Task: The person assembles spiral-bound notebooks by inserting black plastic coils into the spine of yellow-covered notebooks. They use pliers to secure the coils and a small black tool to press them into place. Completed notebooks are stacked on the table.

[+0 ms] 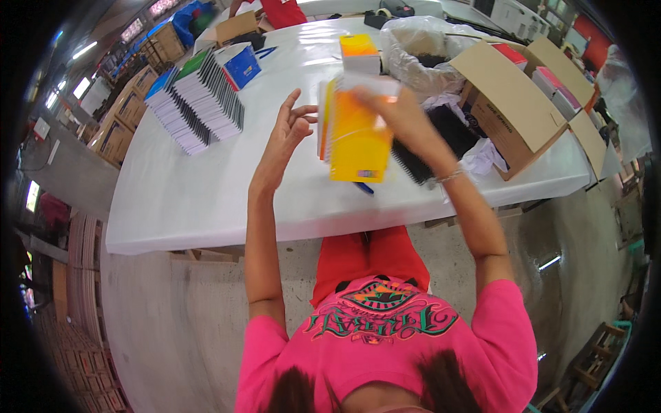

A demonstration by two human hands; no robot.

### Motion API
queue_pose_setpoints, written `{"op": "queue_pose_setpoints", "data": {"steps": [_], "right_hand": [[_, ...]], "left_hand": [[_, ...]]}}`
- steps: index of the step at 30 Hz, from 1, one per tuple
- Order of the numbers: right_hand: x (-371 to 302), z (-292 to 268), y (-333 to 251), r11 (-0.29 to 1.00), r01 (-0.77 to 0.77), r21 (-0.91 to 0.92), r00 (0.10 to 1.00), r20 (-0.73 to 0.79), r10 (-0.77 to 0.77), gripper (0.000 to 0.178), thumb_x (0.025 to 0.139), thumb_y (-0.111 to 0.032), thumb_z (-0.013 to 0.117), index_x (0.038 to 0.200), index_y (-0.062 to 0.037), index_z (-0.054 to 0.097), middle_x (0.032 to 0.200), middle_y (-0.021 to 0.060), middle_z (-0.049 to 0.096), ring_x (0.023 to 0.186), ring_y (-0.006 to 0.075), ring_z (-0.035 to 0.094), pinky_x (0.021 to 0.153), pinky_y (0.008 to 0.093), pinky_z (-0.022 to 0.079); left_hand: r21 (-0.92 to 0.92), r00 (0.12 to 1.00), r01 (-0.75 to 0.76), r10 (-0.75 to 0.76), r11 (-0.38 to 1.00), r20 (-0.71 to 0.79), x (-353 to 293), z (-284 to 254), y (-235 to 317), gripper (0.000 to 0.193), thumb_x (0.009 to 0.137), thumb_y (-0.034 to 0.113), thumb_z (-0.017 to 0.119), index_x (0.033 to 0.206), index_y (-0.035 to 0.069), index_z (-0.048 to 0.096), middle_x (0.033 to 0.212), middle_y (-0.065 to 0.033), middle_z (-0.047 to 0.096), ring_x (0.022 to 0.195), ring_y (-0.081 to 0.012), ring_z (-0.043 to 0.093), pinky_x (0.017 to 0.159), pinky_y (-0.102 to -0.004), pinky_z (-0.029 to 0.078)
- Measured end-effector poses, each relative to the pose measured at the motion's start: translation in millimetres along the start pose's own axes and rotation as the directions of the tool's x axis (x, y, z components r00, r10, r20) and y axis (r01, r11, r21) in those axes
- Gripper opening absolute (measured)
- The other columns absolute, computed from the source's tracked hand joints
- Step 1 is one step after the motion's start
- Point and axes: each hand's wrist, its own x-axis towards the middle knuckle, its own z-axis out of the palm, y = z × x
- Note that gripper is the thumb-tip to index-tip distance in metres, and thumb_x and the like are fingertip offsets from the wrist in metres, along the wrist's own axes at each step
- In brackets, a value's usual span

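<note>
My right hand (389, 107), smeared by motion, grips a few spiral notebooks (359, 148) by their upper part. The front one has a yellow and orange cover, and the group hangs upright above the table (172, 220). To their left is my left hand (286, 131), raised, with fingers spread and nothing in it. Its fingertips come close to the notebooks' left edge; whether they touch I cannot tell. Below the notebooks a small dark blue object (365, 187) lies on the table, partly hidden. Black wire spirals (441, 144) lie to the right, under my right forearm.
Two tall stacks of spiral notebooks (206, 96) stand at the left, beside a blue and red stack (241, 65). Farther back is a yellow-topped stack (361, 47). A clear plastic bag (406, 38) and an open cardboard box (509, 103) occupy the right. Someone in red (282, 12) is across the table.
</note>
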Motion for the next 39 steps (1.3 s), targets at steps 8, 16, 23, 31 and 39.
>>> {"op": "queue_pose_setpoints", "data": {"steps": [8, 16, 23, 31, 39], "right_hand": [[1, 112, 100, 0.981, 0.183, 0.07, 0.971, 0.142, -0.191, 0.072, 0.086, -0.03, 0.077, 0.14, 0.0, 0.04, 0.119, 0.0176, 0.063, 0.109, 0.0225, 0.062, 0.094, 0.0314, 0.05], [-28, 159, 147, 0.941, -0.011, 0.337, 0.984, 0.169, -0.049, 0.082, 0.095, -0.03, 0.065, 0.151, 0.0053, 0.017, 0.149, 0.0215, 0.035, 0.141, 0.0262, 0.033, 0.115, 0.0353, 0.027], [-7, 151, 147, 0.939, -0.011, 0.343, 0.974, 0.216, -0.067, 0.084, 0.094, -0.034, 0.066, 0.151, 0.0052, 0.019, 0.151, 0.0214, 0.033, 0.143, 0.0294, 0.03, 0.117, 0.0378, 0.024], [2, 151, 157, 0.937, -0.104, 0.332, 0.911, 0.41, -0.044, 0.106, 0.084, -0.032, 0.078, 0.155, 0.0012, 0.006, 0.153, 0.0223, 0.029, 0.145, 0.0303, 0.027, 0.118, 0.0378, 0.023], [-11, 162, 160, 0.936, -0.19, 0.297, 0.928, 0.365, 0.072, 0.095, 0.085, -0.002, 0.063, 0.155, 0.0004, 0.0, 0.159, 0.0196, 0.012, 0.149, 0.0299, 0.015, 0.121, 0.0355, 0.019]], "left_hand": [[0.286, 0.981, 0.138, -0.093, 0.948, -0.168, -34, -54, -93, 0.107, 0.074, 0.044, 0.084, 0.153, 0.005, 0.023, 0.145, -0.0163, 0.036, 0.138, -0.0298, 0.035, 0.117, -0.0463, 0.026], [-0.043, 0.979, 0.125, -0.131, 0.991, -0.157, -71, -32, -150, 0.102, 0.091, 0.04, 0.068, 0.157, 0.004, 0.0, 0.159, -0.018, 0.021, 0.146, -0.0293, 0.024, 0.12, -0.0391, 0.017], [0.056, 0.97, 0.063, -0.048, 0.996, -0.238, -60, -20, -126, 0.091, 0.097, 0.042, 0.058, 0.157, 0.002, 0.002, 0.159, -0.0173, 0.018, 0.148, -0.0277, 0.019, 0.12, -0.0388, 0.017], [0.013, 0.956, 0.113, -0.105, 0.993, -0.273, -65, -24, -141, 0.087, 0.098, 0.032, 0.056, 0.158, 0.007, -0.003, 0.162, -0.0177, 0.005, 0.15, -0.0295, 0.009, 0.12, -0.0419, 0.015], [-0.147, 0.951, 0.043, -0.086, 0.988, -0.297, -63, -12, -145, 0.096, 0.093, 0.029, 0.062, 0.158, 0.012, -0.006, 0.164, -0.0147, 0.005, 0.15, -0.0272, 0.012, 0.12, -0.0401, 0.015]]}}
